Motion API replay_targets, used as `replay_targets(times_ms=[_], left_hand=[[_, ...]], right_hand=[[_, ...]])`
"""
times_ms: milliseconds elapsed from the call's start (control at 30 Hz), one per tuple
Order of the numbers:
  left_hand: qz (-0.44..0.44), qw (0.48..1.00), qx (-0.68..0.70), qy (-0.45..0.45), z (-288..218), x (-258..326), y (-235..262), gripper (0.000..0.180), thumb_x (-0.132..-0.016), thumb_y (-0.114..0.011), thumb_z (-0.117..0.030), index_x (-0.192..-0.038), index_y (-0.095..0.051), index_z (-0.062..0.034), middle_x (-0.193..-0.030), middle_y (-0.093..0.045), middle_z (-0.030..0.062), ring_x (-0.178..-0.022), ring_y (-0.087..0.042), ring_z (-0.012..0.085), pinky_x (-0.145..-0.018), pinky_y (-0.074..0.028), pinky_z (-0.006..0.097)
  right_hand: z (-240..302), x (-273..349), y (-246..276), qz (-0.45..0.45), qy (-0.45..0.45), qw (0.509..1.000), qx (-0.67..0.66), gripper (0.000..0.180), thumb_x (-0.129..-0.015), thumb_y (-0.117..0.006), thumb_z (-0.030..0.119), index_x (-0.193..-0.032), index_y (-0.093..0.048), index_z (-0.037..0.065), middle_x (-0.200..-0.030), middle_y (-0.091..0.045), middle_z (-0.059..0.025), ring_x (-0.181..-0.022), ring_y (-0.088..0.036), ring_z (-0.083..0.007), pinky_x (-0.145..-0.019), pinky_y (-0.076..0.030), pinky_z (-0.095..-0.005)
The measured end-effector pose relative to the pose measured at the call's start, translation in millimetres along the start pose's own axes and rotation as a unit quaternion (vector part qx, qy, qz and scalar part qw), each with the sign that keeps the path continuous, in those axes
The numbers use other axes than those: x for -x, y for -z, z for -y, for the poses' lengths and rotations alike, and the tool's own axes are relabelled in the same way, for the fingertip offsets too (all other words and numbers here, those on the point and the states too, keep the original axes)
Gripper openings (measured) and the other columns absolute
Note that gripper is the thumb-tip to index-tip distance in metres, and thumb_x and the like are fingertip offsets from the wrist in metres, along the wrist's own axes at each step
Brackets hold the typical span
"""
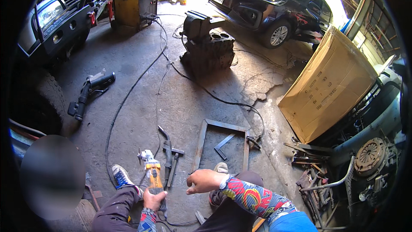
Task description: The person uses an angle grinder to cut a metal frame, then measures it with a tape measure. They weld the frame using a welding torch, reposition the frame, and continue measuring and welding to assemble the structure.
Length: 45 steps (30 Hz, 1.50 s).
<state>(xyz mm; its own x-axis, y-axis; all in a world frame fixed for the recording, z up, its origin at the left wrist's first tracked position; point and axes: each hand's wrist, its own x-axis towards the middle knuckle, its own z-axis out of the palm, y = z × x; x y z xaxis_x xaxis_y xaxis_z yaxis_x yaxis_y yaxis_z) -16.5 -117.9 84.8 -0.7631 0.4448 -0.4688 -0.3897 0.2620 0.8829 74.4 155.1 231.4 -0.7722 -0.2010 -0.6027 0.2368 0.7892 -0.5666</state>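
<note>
1. Head view shows our left hand (153, 198) wrapped tight around the rear grip of a yellow angle grinder (151, 172), near the bottom edge; its disc end points far, away from us, just above the concrete floor (141, 73).
2. Our right hand (201, 181) hangs just right of the grinder with fingers curled narrow; whether it pinches anything we cannot tell.
3. A hammer (174, 165) and a welding torch (166, 150) lie on the floor side by side between our two hands, just beyond them.
4. A rectangular steel frame (201, 144) lies flat to the right of the hammer, a short angle piece (224, 141) inside it.
5. Our blue shoe (122, 176) rests left of the grinder.
6. Farther off, an engine block (208, 45) stands mid-floor, cables trailing from a yellow welding machine (131, 8).
7. A big cardboard box (328, 83) leans at the right; a dark car (270, 6) sits far right.
</note>
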Motion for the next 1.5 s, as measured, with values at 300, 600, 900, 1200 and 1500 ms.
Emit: replay_targets(times_ms=[300, 600, 900, 1200, 1500], left_hand=[[-0.06, 0.972, -0.215, 0.07, 8.0, -210.2, 29.0, 0.042, -0.063, -0.091, -0.017, -0.094, -0.071, 0.0016, -0.086, -0.075, 0.0141, -0.072, -0.073, 0.0239, -0.069, -0.059, 0.038], [-0.241, 0.875, -0.384, 0.171, 44.4, -304.8, 60.4, 0.069, -0.065, -0.093, -0.03, -0.121, -0.059, -0.0075, -0.118, -0.071, 0.0186, -0.112, -0.069, 0.0392, -0.096, -0.054, 0.05], [-0.275, 0.841, -0.466, 0.01, 111.2, -318.3, 90.8, 0.074, -0.064, -0.095, -0.025, -0.124, -0.053, -0.0093, -0.12, -0.064, 0.0183, -0.119, -0.057, 0.0412, -0.098, -0.049, 0.051], [-0.298, 0.821, -0.443, 0.202, 102.8, -329.0, 68.7, 0.105, -0.072, -0.093, -0.032, -0.155, -0.032, -0.0081, -0.145, -0.052, 0.0173, -0.139, -0.047, 0.037, -0.115, -0.038, 0.053], [-0.38, 0.818, -0.428, -0.053, 99.6, -162.6, 7.8, 0.072, -0.078, -0.078, -0.026, -0.141, -0.048, -0.0087, -0.143, -0.049, 0.0185, -0.133, -0.047, 0.0403, -0.108, -0.039, 0.054]], right_hand=[[-54.3, -10.8, 42.0, -0.061, 0.023, 0.993, -0.102, 0.051, -0.099, -0.062, 0.049, -0.117, -0.071, 0.002, -0.109, -0.074, -0.0218, -0.104, -0.07, -0.0396, -0.088, -0.055, -0.0461], [-42.1, 5.6, 75.1, -0.064, -0.096, 0.99, -0.083, 0.058, -0.098, -0.063, 0.057, -0.124, -0.07, 0.006, -0.093, -0.073, -0.0235, -0.09, -0.071, -0.0417, -0.081, -0.056, -0.0475], [-12.8, -14.6, 98.1, -0.064, -0.092, 0.985, -0.132, 0.045, -0.09, -0.072, 0.032, -0.12, -0.069, -0.001, -0.106, -0.072, -0.024, -0.102, -0.067, -0.0434, -0.09, -0.053, -0.0488], [-16.0, 8.4, 76.7, -0.138, -0.085, 0.983, -0.084, 0.041, -0.092, -0.07, 0.037, -0.116, -0.07, 0.004, -0.091, -0.072, -0.0226, -0.088, -0.07, -0.0413, -0.078, -0.055, -0.0487], [0.0, 12.3, 81.7, -0.102, -0.07, 0.991, -0.045, 0.056, -0.097, -0.063, 0.057, -0.124, -0.07, 0.007, -0.089, -0.073, -0.0208, -0.087, -0.072, -0.0398, -0.077, -0.056, -0.0459]])
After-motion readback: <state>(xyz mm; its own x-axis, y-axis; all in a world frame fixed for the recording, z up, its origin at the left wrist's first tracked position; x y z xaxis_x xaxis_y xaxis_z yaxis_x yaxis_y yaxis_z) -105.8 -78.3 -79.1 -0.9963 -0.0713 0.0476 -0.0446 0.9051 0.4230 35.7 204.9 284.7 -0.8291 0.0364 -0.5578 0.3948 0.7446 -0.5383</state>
